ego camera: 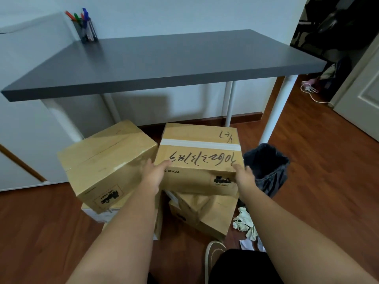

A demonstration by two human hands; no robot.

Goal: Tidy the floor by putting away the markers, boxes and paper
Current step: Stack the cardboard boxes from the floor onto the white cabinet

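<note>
Taped box point(200, 158), brown cardboard, handwritten digits on top, sits atop other boxes on the floor before the table point(164, 62). Left hand point(152, 174) and right hand point(244, 175) press its near corners, fingers spread, clamping it. Likely stiff, moderately light; grip low at opposite sides.

A taped cardboard box point(200, 158) with handwritten numbers sits atop another box point(202, 212). Beside it, a tilted plain box point(106, 160). Crumpled paper point(245, 223) lies on the floor. Coloured markers point(81, 16) stand in a holder.
</note>
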